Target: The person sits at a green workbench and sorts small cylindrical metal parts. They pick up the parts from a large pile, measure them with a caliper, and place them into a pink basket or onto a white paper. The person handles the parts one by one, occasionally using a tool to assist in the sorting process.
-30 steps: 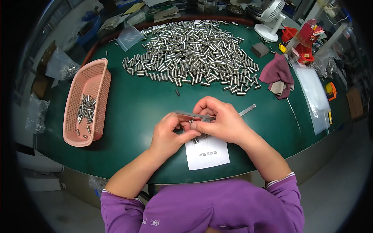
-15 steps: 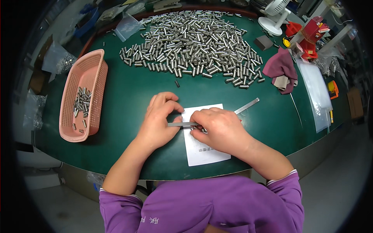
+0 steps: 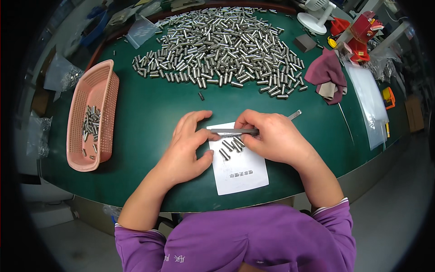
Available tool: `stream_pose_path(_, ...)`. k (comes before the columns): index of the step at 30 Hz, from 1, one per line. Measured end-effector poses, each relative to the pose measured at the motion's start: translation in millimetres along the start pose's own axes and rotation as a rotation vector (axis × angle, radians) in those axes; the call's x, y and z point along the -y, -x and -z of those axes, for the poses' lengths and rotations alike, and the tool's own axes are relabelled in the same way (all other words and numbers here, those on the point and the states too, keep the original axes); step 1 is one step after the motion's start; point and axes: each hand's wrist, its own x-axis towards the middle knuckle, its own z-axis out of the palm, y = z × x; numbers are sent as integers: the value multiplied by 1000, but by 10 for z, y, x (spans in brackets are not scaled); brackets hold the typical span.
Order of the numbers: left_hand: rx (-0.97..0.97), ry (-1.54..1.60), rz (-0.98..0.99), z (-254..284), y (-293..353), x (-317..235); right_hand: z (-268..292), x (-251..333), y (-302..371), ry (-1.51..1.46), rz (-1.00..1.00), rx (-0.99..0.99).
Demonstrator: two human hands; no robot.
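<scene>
My right hand (image 3: 277, 138) pinches a narrow grey metal bar (image 3: 233, 131) between thumb and fingers, holding it crosswise over the top of a white paper (image 3: 240, 181). Several short shiny metal pins (image 3: 232, 146) lie on the paper just below the bar. My left hand (image 3: 185, 149) has its fingers spread at the paper's left edge; one fingertip is at the bar's left end. Beyond my right hand a flat metal strip (image 3: 295, 114) sticks out; whether it joins the bar is hidden.
A large heap of metal pins (image 3: 222, 45) covers the far table. At left stands a pink basket (image 3: 113, 95) holding some pins. One stray pin (image 3: 201, 96) lies nearer. At right are a maroon cloth (image 3: 324, 70), a thin rod (image 3: 345, 122) and plastic bags (image 3: 369, 109).
My right hand has moved slightly right and up with the bar, uncovering the pins on the paper. My left thumb has come away from the bar, and the left fingers have spread.
</scene>
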Motion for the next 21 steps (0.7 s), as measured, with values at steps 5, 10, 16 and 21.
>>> stream_pose_path(5,20,24,-47,-49,16,26,3,34,3,-37,10,42)
stream_pose_path(10,22,44,-55,-48,20,39,-24,28,9,-52,43,47)
stream_pose_path(16,26,31,-62,-18,26,84,-69,-2,0,-34,103,34)
stream_pose_path(21,43,-19,-64,43,17,61,-79,17,-5,-60,99,48)
